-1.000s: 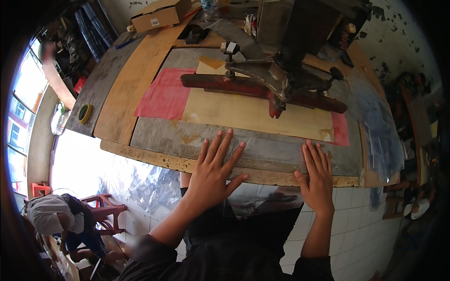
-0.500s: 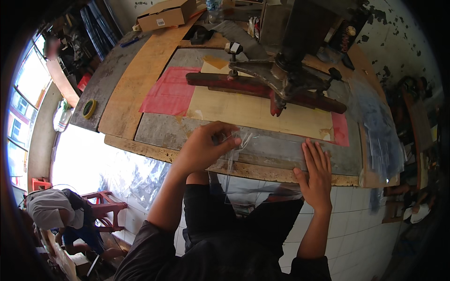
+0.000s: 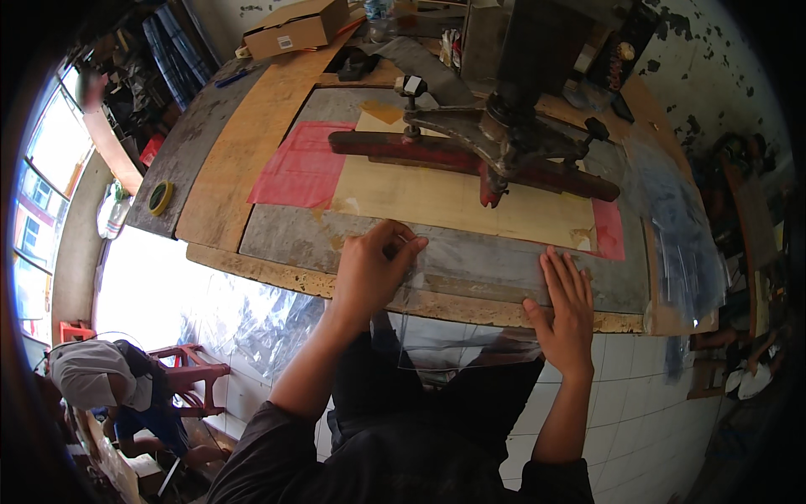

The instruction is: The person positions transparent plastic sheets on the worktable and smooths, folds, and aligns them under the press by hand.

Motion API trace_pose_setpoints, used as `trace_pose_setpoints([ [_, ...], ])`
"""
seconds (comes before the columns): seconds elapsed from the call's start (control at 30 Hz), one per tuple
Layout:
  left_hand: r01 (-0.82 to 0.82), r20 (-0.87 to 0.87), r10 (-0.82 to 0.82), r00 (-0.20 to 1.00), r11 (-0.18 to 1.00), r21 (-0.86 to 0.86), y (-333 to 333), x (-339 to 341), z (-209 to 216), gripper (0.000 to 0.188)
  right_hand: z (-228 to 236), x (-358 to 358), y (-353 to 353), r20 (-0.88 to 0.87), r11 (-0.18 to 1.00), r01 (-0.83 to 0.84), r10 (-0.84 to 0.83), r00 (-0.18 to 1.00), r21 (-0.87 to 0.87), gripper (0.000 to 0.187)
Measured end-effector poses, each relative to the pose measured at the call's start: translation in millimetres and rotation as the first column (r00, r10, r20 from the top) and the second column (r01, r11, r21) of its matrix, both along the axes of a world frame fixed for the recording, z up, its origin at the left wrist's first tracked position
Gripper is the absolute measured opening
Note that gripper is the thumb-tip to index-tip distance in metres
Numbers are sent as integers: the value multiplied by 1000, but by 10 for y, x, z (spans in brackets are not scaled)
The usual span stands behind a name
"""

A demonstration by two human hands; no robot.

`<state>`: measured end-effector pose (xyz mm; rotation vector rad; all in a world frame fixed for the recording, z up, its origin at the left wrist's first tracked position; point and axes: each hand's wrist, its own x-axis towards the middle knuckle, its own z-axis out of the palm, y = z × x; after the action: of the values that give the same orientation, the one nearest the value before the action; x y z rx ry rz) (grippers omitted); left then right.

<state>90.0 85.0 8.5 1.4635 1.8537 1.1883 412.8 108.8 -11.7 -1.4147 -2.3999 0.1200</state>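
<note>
A clear plastic sheet (image 3: 470, 346) lies over the near edge of the metal plate, its lower part hanging toward my lap. My left hand (image 3: 374, 267) is closed, thumb and forefinger pinched at the sheet's left corner; the exact grip is hard to see through the clear film. My right hand (image 3: 564, 312) rests flat with fingers stretched on the sheet's right side. Just beyond my hands is a cream-yellow sheet (image 3: 420, 191), with a pink-red sheet (image 3: 294, 164) at its left. Above them stands a press with a dark red bar (image 3: 386, 146).
The grey metal plate (image 3: 277, 231) sits on a wooden-edged table. A yellow tape roll (image 3: 160, 197) lies at far left, a cardboard box (image 3: 298, 29) at the back. Clear plastic sheets (image 3: 680, 244) pile at the right. Another person (image 3: 101, 378) sits low at left.
My left hand has drawn slightly left, its fingers closing more, and the lifted curl of plastic beside it has flattened. My right hand has stayed in place.
</note>
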Motion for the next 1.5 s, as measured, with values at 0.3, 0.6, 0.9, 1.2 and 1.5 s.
trace_pose_setpoints([
  [0.3,30,-234,14,972,983,182,47,20,-146,21,-9,-10,0,-9,1000,10,-10,1000,0,71],
  [0.6,17,-394,81,916,971,240,63,71,-90,20,0,-11,1,7,1000,7,-7,1000,13,71],
  [0.9,226,-622,-73,780,959,170,-59,33,-206,19,20,-23,-15,51,1000,6,-7,999,18,71],
  [1.2,196,-702,-173,691,979,-49,-667,415,-288,103,10,-18,-25,53,1000,7,-7,999,11,72],
  [1.5,174,-687,-191,701,980,-95,-667,458,-303,109,-12,-33,-16,60,1000,14,-14,998,3,71],
])
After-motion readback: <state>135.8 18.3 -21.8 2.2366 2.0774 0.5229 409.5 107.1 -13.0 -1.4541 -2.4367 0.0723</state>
